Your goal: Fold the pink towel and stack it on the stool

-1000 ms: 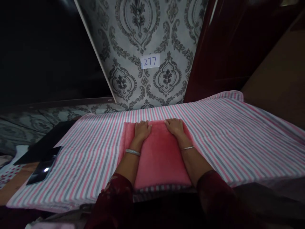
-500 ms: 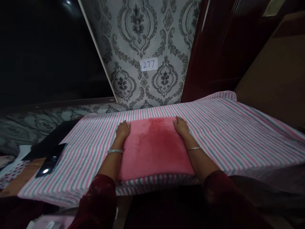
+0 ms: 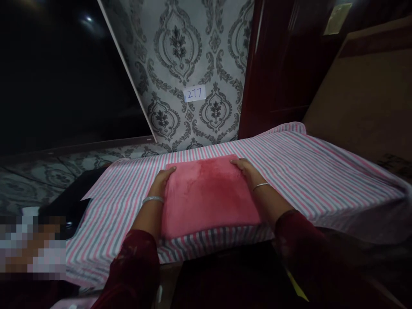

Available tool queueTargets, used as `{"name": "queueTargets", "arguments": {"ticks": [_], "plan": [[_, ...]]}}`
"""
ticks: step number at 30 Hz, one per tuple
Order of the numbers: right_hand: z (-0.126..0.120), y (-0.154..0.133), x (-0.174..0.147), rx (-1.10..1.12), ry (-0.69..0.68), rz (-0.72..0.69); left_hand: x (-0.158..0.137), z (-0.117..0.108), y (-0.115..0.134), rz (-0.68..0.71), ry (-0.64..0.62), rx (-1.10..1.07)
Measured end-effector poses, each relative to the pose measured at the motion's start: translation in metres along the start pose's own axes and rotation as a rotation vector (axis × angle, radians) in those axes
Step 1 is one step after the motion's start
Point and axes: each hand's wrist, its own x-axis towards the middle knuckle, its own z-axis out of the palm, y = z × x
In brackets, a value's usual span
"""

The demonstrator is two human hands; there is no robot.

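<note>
A rectangular pink plush pad or folded cloth (image 3: 209, 195), with darker red smudged patches, lies between my hands on a striped cloth (image 3: 283, 171). My left hand (image 3: 163, 178) grips its left edge near the far corner, thumb on top and fingers hidden beyond the edge. At the far right corner, my right hand (image 3: 246, 168) holds on in the same way, thumb over the top. Whether the far edge is raised off the striped cloth I cannot tell.
A large dark screen (image 3: 64, 77) hangs at the left. Behind the table is patterned wallpaper (image 3: 178, 47) with a paper label (image 3: 195, 93) reading 277. A dark red door (image 3: 280, 77) and a brown board (image 3: 370, 98) stand at the right. The lower left is pixelated.
My fingers have shifted from lying along the pad's sides to gripping round its edges, thumbs on top. The view has turned slightly right.
</note>
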Motion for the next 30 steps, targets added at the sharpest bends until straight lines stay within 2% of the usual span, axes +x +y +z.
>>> {"name": "queueTargets", "arguments": {"ticks": [6,10,12,14,17,20,21,23,26,28,30], "plan": [[-0.009,-0.011,-0.02,0.139,-0.162,0.07,-0.012,-0.002,0.021,-0.018,-0.185,-0.28],[-0.02,-0.031,-0.024,0.222,-0.189,-0.044,-0.018,-0.018,0.045,0.084,-0.122,-0.398],[-0.03,-0.053,-0.021,0.271,-0.162,-0.149,-0.021,-0.031,0.065,0.186,-0.077,-0.442],[-0.041,-0.08,-0.018,0.328,-0.121,-0.303,-0.025,-0.045,0.089,0.366,-0.031,-0.489],[-0.058,-0.117,-0.018,0.387,-0.019,-0.668,-0.032,-0.065,0.123,0.692,0.028,-0.486],[-0.068,-0.121,-0.024,0.346,0.065,-1.006,-0.04,-0.078,0.13,0.929,0.06,-0.309],[-0.069,-0.111,-0.028,0.305,0.083,-1.072,-0.043,-0.079,0.123,0.973,0.064,-0.216],[-0.068,-0.074,-0.037,0.191,0.11,-1.126,-0.047,-0.078,0.093,1.022,0.08,-0.007],[-0.061,0.008,-0.051,-0.061,0.087,-1.054,-0.057,-0.067,0.021,1.076,0.115,0.291],[-0.056,0.063,-0.061,-0.23,0.041,-1.048,-0.066,-0.057,-0.031,1.111,0.074,0.459],[-0.054,0.105,-0.069,-0.337,0.017,-1.085,-0.077,-0.049,-0.074,1.132,0.032,0.586]]}}
